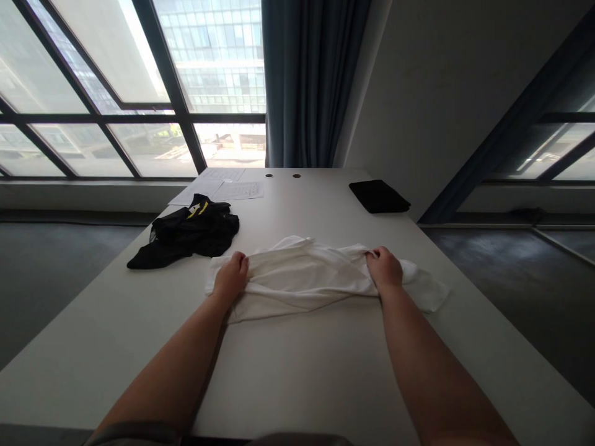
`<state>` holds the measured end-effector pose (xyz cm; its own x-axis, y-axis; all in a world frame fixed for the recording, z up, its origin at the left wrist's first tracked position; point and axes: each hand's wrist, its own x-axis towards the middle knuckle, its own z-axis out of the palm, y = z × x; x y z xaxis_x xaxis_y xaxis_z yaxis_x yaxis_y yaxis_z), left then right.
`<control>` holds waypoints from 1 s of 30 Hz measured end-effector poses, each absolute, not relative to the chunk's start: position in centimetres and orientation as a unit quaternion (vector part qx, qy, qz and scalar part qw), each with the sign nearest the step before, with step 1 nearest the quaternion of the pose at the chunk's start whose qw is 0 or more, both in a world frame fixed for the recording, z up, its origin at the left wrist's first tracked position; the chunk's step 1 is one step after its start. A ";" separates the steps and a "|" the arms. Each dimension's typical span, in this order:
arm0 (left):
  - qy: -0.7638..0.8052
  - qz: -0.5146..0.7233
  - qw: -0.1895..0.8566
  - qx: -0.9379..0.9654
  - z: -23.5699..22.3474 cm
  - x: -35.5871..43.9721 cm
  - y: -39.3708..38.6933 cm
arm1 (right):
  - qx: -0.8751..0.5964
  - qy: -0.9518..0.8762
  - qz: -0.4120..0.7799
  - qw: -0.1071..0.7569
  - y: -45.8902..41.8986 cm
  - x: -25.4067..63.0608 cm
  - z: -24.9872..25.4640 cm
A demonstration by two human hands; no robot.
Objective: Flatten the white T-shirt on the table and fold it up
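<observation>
A white cloth garment [302, 275], likely a T-shirt, lies crumpled and partly folded on the white table [139, 322]. My left hand [231, 275] rests on its left part, fingers gathering the fabric. My right hand [383, 269] grips the fabric at its right side, near a sleeve-like end. A black garment [193, 230] with a yellow mark lies in a loose heap to the left, beyond my left hand and apart from it.
A folded black item [379, 196] lies at the far right of the table. Several white paper sheets [227, 186] lie at the far edge, near two round holes in the tabletop. Table edges run down both sides, with a grey floor beyond, and large windows and a blue curtain behind.
</observation>
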<state>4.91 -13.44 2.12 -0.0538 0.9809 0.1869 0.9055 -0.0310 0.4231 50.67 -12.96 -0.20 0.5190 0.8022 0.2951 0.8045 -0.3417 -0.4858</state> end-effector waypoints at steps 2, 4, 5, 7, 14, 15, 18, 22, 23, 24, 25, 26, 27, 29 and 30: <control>0.721 0.237 0.077 0.646 2.3 4.2 -13.0 | -0.832 -0.436 -0.021 0.343 -13.0 52.0 -0.1; 0.746 0.253 0.073 0.611 2.3 3.1 -12.5 | -0.838 -0.395 -0.035 0.373 -13.1 52.9 0.0; 0.757 0.262 0.074 0.594 2.3 2.4 -12.2 | -0.840 -0.384 -0.037 0.381 -13.1 53.1 0.1; 0.775 0.283 0.077 0.560 2.2 1.1 -11.7 | -0.843 -0.380 -0.032 0.380 -13.1 53.2 0.2; 0.816 0.336 0.057 0.467 3.1 -2.1 -11.3 | -0.843 -0.414 -0.020 0.344 -12.7 51.8 -0.1; 0.817 0.349 0.050 0.456 3.2 -2.4 -11.4 | -0.842 -0.418 -0.018 0.340 -12.6 51.7 -0.2; 0.806 0.392 0.040 0.442 3.4 -3.0 -11.4 | -0.832 -0.442 -0.023 0.334 -12.6 51.6 -0.5; 0.726 0.427 0.006 0.540 3.2 -2.0 -11.6 | -0.774 -0.524 -0.102 0.342 -12.5 51.2 -0.7; 0.686 0.430 -0.003 0.587 3.2 -1.4 -11.8 | -0.751 -0.548 -0.119 0.349 -12.5 50.9 -0.6; 0.640 0.429 -0.006 0.637 3.1 -0.7 -12.0 | -0.727 -0.573 -0.129 0.356 -12.5 50.4 -0.5; 0.595 0.420 -0.001 0.685 3.0 0.0 -12.3 | -0.704 -0.597 -0.133 0.362 -12.5 49.9 -0.5; 0.556 0.405 0.011 0.726 3.0 0.8 -12.5 | -0.683 -0.619 -0.130 0.365 -12.5 49.4 -0.4; 0.523 0.383 0.028 0.761 2.8 1.5 -12.7 | -0.665 -0.640 -0.121 0.365 -12.5 48.9 -0.4; 0.477 0.329 0.060 0.813 2.5 2.6 -13.0 | -0.643 -0.677 -0.082 0.349 -12.4 48.1 -0.6; 0.462 0.295 0.076 0.833 2.3 3.0 -13.0 | -0.636 -0.693 -0.055 0.335 -12.2 47.8 -0.8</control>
<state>3.05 -13.02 2.25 0.3993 0.8137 0.4224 0.7244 -0.5625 0.3985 47.83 -12.25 -0.80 0.0345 0.8445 0.5344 0.9183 0.1843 -0.3505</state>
